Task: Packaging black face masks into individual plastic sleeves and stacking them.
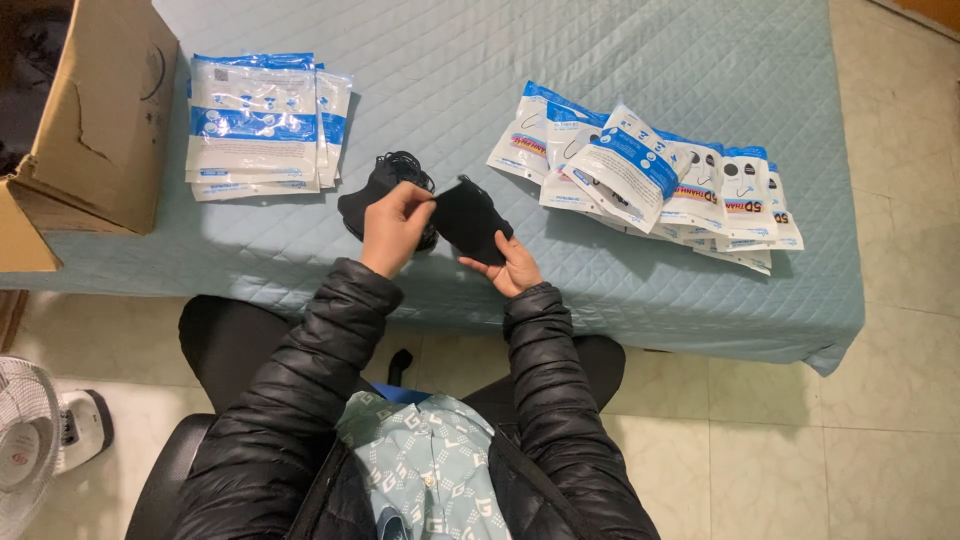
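Quilted blue bed with packet stacks, fanned packets, cardboard box, black masks

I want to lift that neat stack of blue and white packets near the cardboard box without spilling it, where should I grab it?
Take the stack of packets by its long side edges, near the middle, coming from above with fingers on the left side and thumb on the right. The packets lie flat and squared up, slightly fanned at the right edge, so pinching across the width likely keeps them together. The cardboard box crowds the left side.

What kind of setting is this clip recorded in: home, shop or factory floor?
Probably a room in a home used for small packing work. The work surface is a bed or table under a quilted blue cover, on a tiled floor, with a pedestal fan and a cardboard box beside it.
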